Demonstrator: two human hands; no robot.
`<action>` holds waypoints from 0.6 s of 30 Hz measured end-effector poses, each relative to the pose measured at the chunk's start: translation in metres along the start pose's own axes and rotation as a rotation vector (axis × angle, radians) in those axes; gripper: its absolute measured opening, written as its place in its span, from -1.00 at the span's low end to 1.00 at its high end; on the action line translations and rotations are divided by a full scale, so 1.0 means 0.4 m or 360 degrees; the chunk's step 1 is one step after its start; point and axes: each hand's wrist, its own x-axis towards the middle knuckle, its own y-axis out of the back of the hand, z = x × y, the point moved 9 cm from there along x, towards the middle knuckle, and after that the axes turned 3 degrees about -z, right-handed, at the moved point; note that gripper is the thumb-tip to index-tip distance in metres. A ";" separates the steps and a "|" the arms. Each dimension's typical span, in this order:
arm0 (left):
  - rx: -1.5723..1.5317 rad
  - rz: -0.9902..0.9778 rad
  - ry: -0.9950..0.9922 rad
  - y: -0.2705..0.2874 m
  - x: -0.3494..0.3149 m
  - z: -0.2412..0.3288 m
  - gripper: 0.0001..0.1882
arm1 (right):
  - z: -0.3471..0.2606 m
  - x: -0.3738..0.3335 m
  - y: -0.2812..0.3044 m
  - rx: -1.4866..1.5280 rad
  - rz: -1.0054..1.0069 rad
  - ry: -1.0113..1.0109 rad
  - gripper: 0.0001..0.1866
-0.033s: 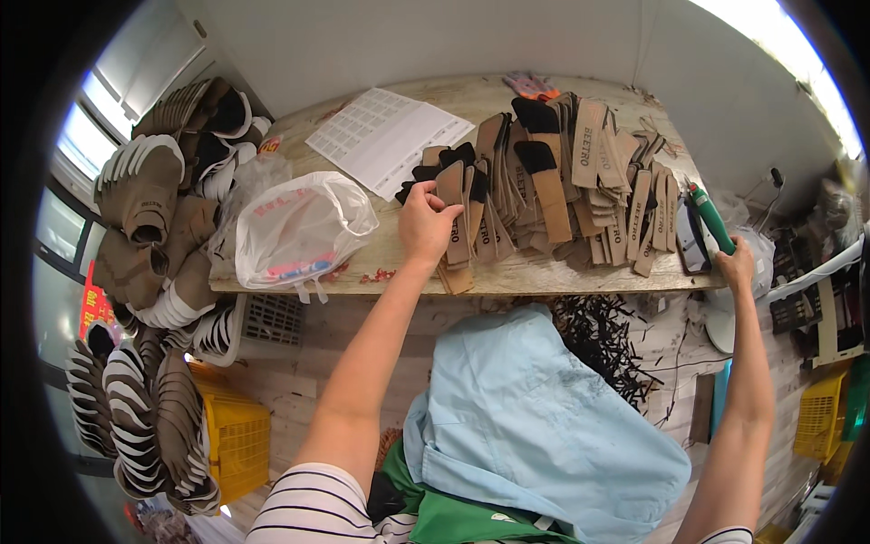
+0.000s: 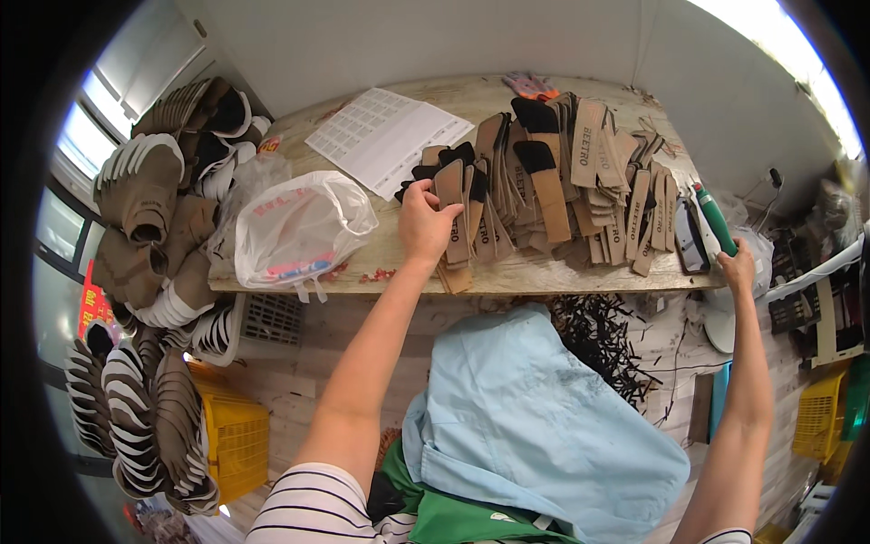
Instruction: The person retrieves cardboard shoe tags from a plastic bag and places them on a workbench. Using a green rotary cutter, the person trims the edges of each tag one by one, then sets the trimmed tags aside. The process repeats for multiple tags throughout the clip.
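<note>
At the near edge of a pile of tan strips (image 2: pixel 548 204), several with black fuzzy ends, my left hand (image 2: pixel 430 227) is closed. Its thumb and fingers pinch the side of an upright tan strip (image 2: pixel 450 195). Over at the table's right end, my right hand (image 2: pixel 739 263) wraps round the lower part of a green cylindrical tool (image 2: pixel 715 219), whose exact kind I cannot tell. The tool tilts up and leftward, with a bit of red at its top. Close beside it lies a black-rimmed, phone-like flat object (image 2: pixel 692 249).
A white plastic bag (image 2: pixel 304 231) and printed paper sheets (image 2: pixel 385 136) lie on the worn wooden table (image 2: pixel 381 258). Stacked brown shoe uppers (image 2: pixel 136 190) crowd the left side. Light blue cloth (image 2: pixel 544 426) covers my lap; black scraps (image 2: pixel 603 349) litter the floor.
The green tool and my right hand have shifted very slightly rightward. My left hand stays at the same strip.
</note>
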 end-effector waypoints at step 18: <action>-0.1993 -0.0621 0.0319 -0.027 -0.263 0.292 -0.89 | -0.016 -0.836 0.791 0.1405 -0.0285 -0.0270 -0.72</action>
